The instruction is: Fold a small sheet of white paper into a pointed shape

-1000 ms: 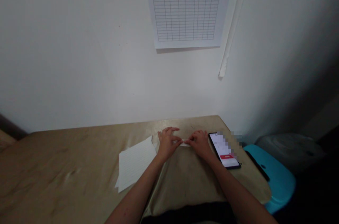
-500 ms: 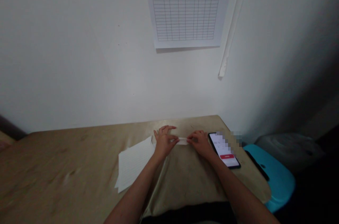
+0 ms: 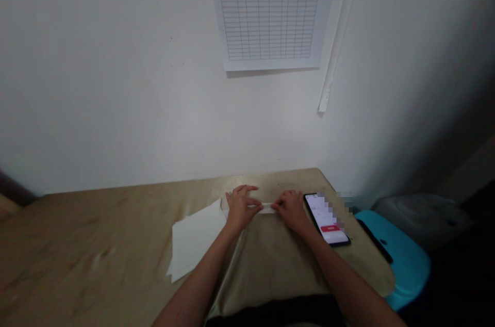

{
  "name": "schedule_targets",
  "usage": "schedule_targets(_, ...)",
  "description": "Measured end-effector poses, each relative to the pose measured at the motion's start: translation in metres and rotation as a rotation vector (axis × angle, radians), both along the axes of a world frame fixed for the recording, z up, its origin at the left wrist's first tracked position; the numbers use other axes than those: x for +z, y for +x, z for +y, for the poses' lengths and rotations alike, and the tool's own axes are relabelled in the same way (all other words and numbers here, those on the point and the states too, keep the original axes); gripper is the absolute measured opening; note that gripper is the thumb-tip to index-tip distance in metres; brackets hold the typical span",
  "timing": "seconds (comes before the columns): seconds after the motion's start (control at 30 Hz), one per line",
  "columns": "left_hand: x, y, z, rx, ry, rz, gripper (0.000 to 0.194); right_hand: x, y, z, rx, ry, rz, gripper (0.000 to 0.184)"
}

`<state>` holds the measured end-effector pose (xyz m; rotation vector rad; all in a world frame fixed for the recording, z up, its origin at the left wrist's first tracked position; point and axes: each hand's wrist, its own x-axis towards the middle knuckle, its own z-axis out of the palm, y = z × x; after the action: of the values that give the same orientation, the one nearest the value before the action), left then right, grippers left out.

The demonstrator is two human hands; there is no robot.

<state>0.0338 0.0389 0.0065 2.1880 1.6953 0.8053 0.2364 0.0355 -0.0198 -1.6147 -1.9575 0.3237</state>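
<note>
Two hands [image 3: 240, 211] [image 3: 291, 209], one phone [image 3: 322, 216]

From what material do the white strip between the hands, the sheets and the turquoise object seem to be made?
White strip: probably paper, matte; thin and pale, but too small to be sure.
Sheets: apparently paper, matte; thin edges and faint lines show.
Turquoise object: likely plastic, smooth; even colour and a rounded edge suggest it.

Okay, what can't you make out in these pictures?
All head view:
White strip: ends covered by left hand and right hand.
Phone: screen partly hidden by pixel blocks.
Wall chart: words too small.
Papers: right side behind left forearm.
</note>
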Motion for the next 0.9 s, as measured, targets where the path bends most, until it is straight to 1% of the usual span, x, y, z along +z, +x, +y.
schedule_targets(0.17,-0.0005,0.0,0.0006,0.007,-0.003,0.002,0.005,0.0052,-0.0005,-0.0022,0.01,0.046,-0.085,0.02)
schedule_targets(0.33,0.0006,-0.0003,0.0,0.009,-0.005,-0.008,0.004,0.0076,0.0013,-0.0022,0.011,0.05,-0.065,0.023)
schedule_targets(0.47,0.0028,-0.0011,-0.0013,0.005,-0.014,-0.025,0.004,0.0059,0.0035,-0.0006,-0.007,0.028,-0.024,0.027)
schedule_targets(0.63,0.0016,-0.0025,-0.0003,0.01,-0.02,-0.022,0.004,0.0014,0.0049,0.0022,-0.037,0.01,-0.022,0.029)
schedule_targets(0.73,0.001,-0.004,0.0015,0.012,-0.013,-0.014,0.004,0.0003,0.0047,0.0022,-0.044,0.0,-0.015,0.025)
schedule_targets(0.83,0.0012,-0.0061,0.0033,0.026,-0.01,-0.007,0.004,0.0006,0.0047,0.0017,-0.016,-0.007,0.027,0.016)
schedule_targets(0.9,0.0011,-0.0074,0.0043,0.034,-0.009,-0.005,0.004,0.0013,0.0053,0.0018,-0.004,-0.026,0.049,0.015)
